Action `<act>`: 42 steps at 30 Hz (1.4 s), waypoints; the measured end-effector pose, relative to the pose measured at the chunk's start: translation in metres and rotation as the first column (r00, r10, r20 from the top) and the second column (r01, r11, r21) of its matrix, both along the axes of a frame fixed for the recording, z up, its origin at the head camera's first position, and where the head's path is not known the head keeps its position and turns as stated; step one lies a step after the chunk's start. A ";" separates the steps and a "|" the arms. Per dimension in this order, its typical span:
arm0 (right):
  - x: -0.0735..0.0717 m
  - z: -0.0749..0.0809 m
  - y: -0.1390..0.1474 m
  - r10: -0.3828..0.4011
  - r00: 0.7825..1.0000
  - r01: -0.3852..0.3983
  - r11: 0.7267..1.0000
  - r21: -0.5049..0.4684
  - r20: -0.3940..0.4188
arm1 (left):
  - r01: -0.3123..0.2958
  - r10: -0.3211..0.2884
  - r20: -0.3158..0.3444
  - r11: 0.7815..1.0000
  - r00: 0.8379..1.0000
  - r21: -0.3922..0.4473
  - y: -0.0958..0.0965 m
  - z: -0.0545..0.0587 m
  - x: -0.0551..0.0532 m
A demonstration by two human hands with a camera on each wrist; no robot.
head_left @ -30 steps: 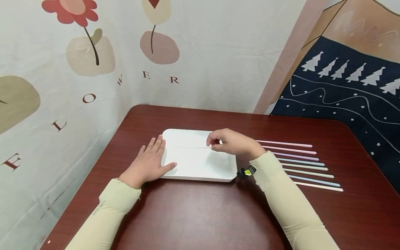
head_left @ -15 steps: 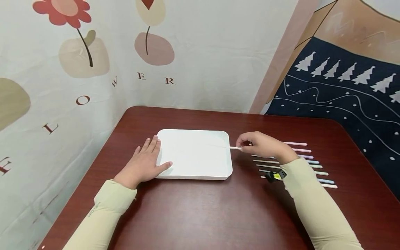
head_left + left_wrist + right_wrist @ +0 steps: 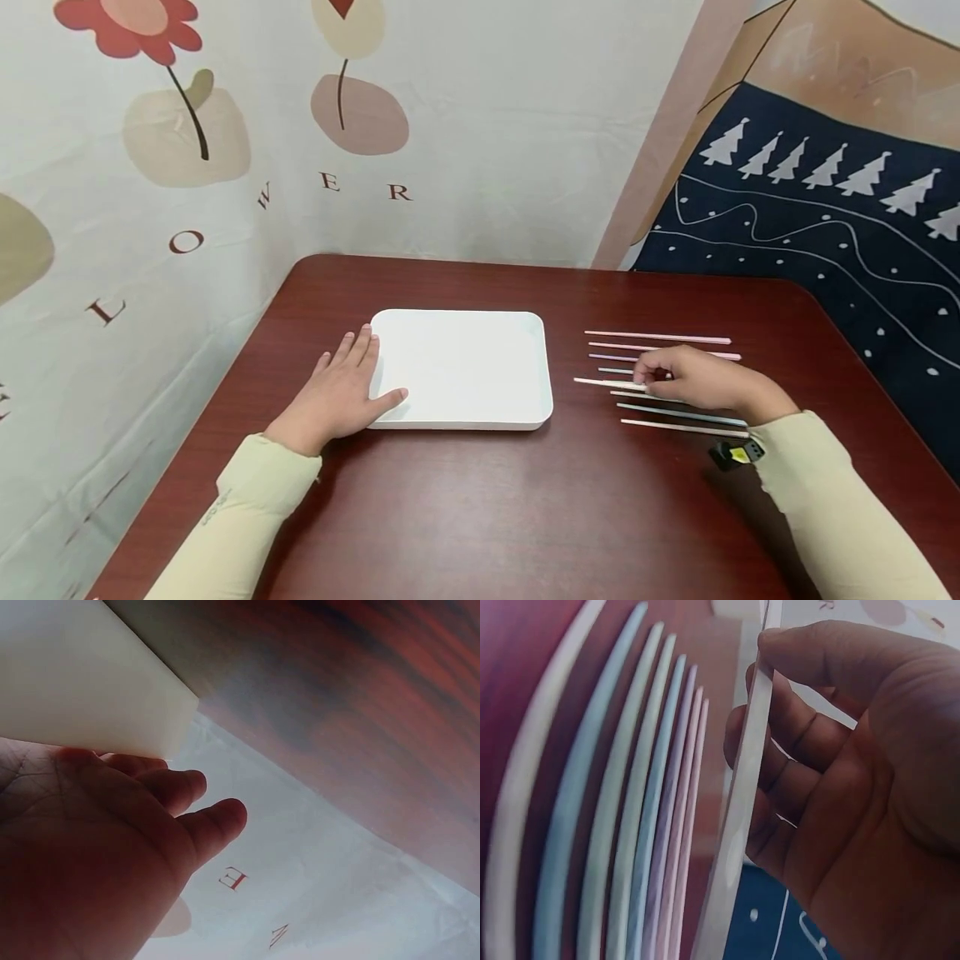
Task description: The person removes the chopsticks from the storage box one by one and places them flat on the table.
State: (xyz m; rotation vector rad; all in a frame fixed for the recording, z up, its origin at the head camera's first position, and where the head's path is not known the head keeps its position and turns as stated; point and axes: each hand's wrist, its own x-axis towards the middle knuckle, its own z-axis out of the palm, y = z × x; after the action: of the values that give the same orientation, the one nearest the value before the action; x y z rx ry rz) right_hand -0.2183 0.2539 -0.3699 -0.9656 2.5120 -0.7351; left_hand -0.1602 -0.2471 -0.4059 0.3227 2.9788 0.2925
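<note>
A white tray (image 3: pixel 461 367) with rounded corners lies on the table. My left hand (image 3: pixel 337 392) rests along its left edge, fingers spread and thumb over the rim. In the left wrist view the fingers (image 3: pixel 214 825) show beside the pale wall of the tray (image 3: pixel 90 682). To the right of the tray my right hand (image 3: pixel 697 379) pinches a whitish chopstick (image 3: pixel 596 382) between thumb and fingers, its thin end pointing left. The right wrist view shows this chopstick (image 3: pixel 739 802) above a row of pastel chopsticks (image 3: pixel 634 825). The hand hides part of that row in the head view.
Pink, purple, blue, green and cream chopsticks (image 3: pixel 682 412) lie roughly parallel on the dark red wooden table (image 3: pixel 480 508). Printed cloth (image 3: pixel 510 167) hangs behind the table and along its left side. A small black and yellow device (image 3: pixel 737 454) sits at the right wrist.
My right hand has moved right, from over the tray to above the row of chopsticks, carrying the whitish chopstick. My left hand has stayed at the tray's left edge.
</note>
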 end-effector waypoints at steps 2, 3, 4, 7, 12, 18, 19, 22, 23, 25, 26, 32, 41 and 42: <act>0.005 0.000 0.010 -0.008 1.000 0.008 1.000 0.003 -0.001 | 0.000 0.000 -0.001 1.000 1.000 0.002 -0.001 0.000 0.001; 0.008 0.000 0.014 -0.010 1.000 0.010 1.000 0.001 -0.005 | 0.000 0.000 -0.002 1.000 1.000 0.003 -0.001 0.000 0.001; 0.010 -0.001 0.019 -0.014 1.000 0.014 1.000 -0.004 -0.003 | 0.000 0.000 -0.002 1.000 1.000 0.005 -0.001 0.000 0.001; 0.018 -0.003 0.033 -0.035 0.999 0.035 0.999 -0.002 0.000 | 0.004 -0.004 -0.007 1.000 1.000 0.004 -0.001 0.000 0.001; 0.030 -0.005 0.052 -0.063 0.998 0.062 0.998 0.022 0.022 | 0.007 -0.007 -0.014 1.000 1.000 0.002 -0.001 0.000 0.000; 0.039 -0.010 0.067 -0.066 0.997 0.065 0.998 0.017 0.047 | 0.005 -0.005 -0.011 1.000 1.000 -0.002 -0.001 0.001 0.000; 0.041 -0.012 0.069 -0.071 0.996 0.070 0.997 0.015 0.052 | 0.005 -0.005 -0.012 1.000 1.000 -0.004 -0.001 0.000 -0.001; 0.043 -0.017 0.070 -0.078 0.994 0.077 0.997 0.017 0.076 | 0.004 -0.004 -0.013 1.000 1.000 -0.006 -0.001 0.000 -0.001; 0.044 -0.018 0.069 -0.074 0.994 0.073 0.997 0.020 0.078 | 0.004 -0.004 -0.013 1.000 1.000 -0.006 -0.002 0.000 -0.001; 0.045 -0.021 0.068 -0.068 0.995 0.066 0.997 0.033 0.077 | 0.004 -0.004 -0.013 1.000 1.000 -0.004 -0.002 -0.001 0.000; 0.046 -0.022 0.067 -0.062 0.995 0.060 0.997 0.041 0.074 | 0.004 -0.004 -0.013 1.000 1.000 -0.003 -0.002 -0.001 0.000; 0.049 -0.025 0.059 -0.069 0.997 0.066 0.992 0.103 0.024 | 0.004 -0.004 -0.009 1.000 1.000 0.004 -0.002 -0.002 0.001; 0.050 -0.027 0.056 -0.080 0.997 0.079 0.987 0.143 0.001 | 0.013 -0.013 -0.015 1.000 1.000 0.001 -0.001 -0.002 0.000; 0.050 -0.027 0.056 -0.081 0.997 0.080 0.986 0.146 0.001 | 0.013 -0.013 -0.016 1.000 1.000 0.001 -0.001 -0.002 -0.001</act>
State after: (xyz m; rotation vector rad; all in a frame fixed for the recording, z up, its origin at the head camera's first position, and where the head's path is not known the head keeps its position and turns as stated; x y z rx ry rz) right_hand -0.1679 0.3098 -0.3970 -0.8139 2.5710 -0.5668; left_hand -0.1609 -0.2482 -0.4078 0.3465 2.9911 0.2911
